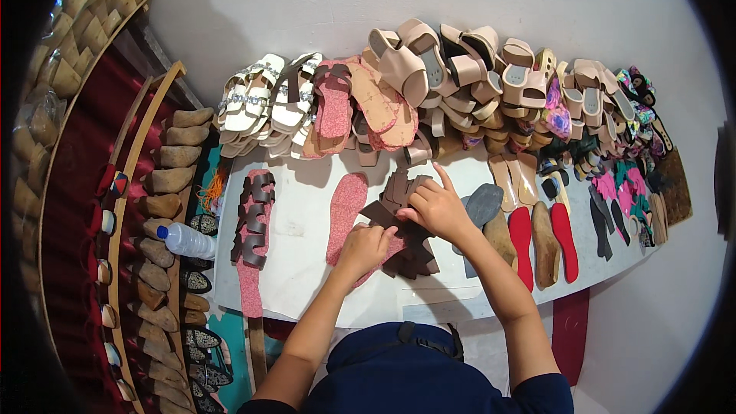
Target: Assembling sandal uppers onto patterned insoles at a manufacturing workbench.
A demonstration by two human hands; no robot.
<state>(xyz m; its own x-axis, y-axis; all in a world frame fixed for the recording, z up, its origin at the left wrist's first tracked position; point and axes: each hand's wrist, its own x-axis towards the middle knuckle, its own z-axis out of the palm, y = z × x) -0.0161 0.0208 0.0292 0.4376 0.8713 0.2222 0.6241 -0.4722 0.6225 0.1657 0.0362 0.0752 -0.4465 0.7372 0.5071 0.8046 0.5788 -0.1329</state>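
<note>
While a pile of brown strap pieces (406,222) lies mid-table on the white table (307,276), one piece is pinched by the left hand (364,248) and another grasped by the right hand (437,207); a pink insole (345,211) is seen just left.

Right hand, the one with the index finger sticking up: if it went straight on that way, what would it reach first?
The right hand points away from the person, up the white table. After a bare strip, it would probably first meet the heaped beige sandals along the wall, though depth is uncertain.
</note>
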